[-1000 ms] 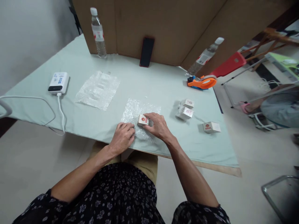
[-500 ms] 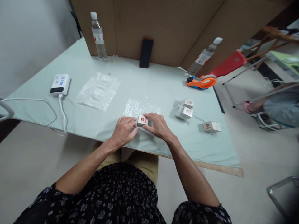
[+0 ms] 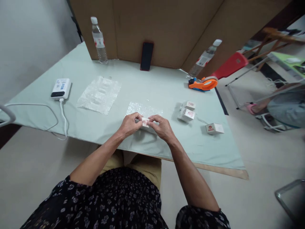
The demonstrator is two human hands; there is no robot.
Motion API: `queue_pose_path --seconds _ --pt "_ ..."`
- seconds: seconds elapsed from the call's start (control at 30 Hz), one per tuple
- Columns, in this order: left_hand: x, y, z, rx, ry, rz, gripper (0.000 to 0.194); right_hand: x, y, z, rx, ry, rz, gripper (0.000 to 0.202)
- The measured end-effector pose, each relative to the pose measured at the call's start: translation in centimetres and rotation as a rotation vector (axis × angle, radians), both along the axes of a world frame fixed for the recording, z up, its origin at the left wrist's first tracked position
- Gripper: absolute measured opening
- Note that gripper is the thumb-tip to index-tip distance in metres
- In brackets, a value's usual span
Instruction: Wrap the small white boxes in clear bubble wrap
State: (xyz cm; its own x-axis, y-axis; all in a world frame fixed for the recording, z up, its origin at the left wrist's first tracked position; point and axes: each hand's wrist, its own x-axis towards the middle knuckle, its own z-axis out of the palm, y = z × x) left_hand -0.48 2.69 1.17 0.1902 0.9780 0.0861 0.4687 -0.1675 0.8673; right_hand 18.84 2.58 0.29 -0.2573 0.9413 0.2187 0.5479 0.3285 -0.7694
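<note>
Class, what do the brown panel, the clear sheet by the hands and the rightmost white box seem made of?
Brown panel: probably matt cardboard, given its plain surface and straight fold-like lines.
Clear sheet: apparently thin, shiny plastic bubble wrap; it is see-through, with a pimpled glitter.
Rightmost white box: likely thin card, with flat faces and red print; coating unclear.

Directly in front of the phone [image 3: 146, 56], an open passage is left across the counter [image 3: 140, 86]; farther forward it is blocked by the left hand [image 3: 130, 124], the right hand [image 3: 163, 128] and the small box [image 3: 145, 122] between them. Behind the phone, movement is stopped by the cardboard panel [image 3: 166, 31]. To its right, the way is obstructed by a bottle [image 3: 202, 61] and the orange tape dispenser [image 3: 204, 84].
</note>
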Motion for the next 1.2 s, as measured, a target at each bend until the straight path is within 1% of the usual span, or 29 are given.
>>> queue_pose_path --seconds 0.1,0.3,0.43,0.57,0.67,0.77,0.83,0.9,0.97,1.0,1.03,1.07,1.1,1.2 --pt "-0.2 -0.4 -0.1 -0.026 -0.03 -0.008 0.003 -0.2 -0.6 -0.1 -0.002 0.008 -0.005 0.013" --pt "-1.0 -2.6 -0.4 -0.053 -0.074 -0.02 0.006 -0.4 -2.8 0.2 -0.003 -0.047 0.03 0.015" --pt "-1.2 -3.3 -0.5 -0.058 -0.114 -0.023 0.008 -0.8 -3.3 0.3 0.001 -0.062 0.05 0.017" --pt "-1.1 -3.5 -1.0 -0.043 -0.144 0.012 0.007 -1.0 -3.3 0.7 -0.013 -0.094 0.061 0.018" --pt "-1.0 -3.3 -1.2 -0.033 -0.135 0.037 0.008 -1.2 -3.0 0.5 -0.017 -0.099 0.061 0.018" --pt "-0.9 -3.0 -0.9 -0.046 -0.072 0.038 0.008 -1.2 -2.7 0.1 -0.035 -0.066 0.035 0.017" --pt "-1.0 -2.7 -0.6 -0.054 -0.037 0.022 0.009 -1.3 -2.8 -0.1 -0.022 -0.075 -0.01 0.016" --pt "-1.1 -2.5 -0.4 -0.064 -0.016 0.014 0.009 -1.3 -3.4 0.3 0.085 -0.137 -0.12 0.017" --pt "-1.2 -2.4 -0.3 -0.072 0.001 0.014 0.008 -1.4 -4.7 1.1 0.275 -0.229 -0.271 0.017" --pt "-1.3 -2.4 -0.3 -0.073 0.009 0.01 0.007 -1.6 -5.5 1.5 0.373 -0.273 -0.324 0.017" --pt "-1.3 -2.3 -0.3 -0.071 0.017 0.006 0.007 -1.8 -6.4 1.9 0.455 -0.315 -0.342 0.017" --pt "-1.3 -2.3 -0.3 -0.068 0.025 0.0 0.007 -2.1 -7.3 2.2 0.512 -0.358 -0.319 0.016" --pt "-1.3 -2.3 -0.3 -0.065 0.033 -0.005 0.007 -2.5 -8.1 2.3 0.543 -0.402 -0.262 0.016" --pt "-1.2 -2.2 -0.3 -0.066 0.047 -0.012 0.006 -3.6 -9.2 1.5 0.539 -0.534 -0.067 0.024"
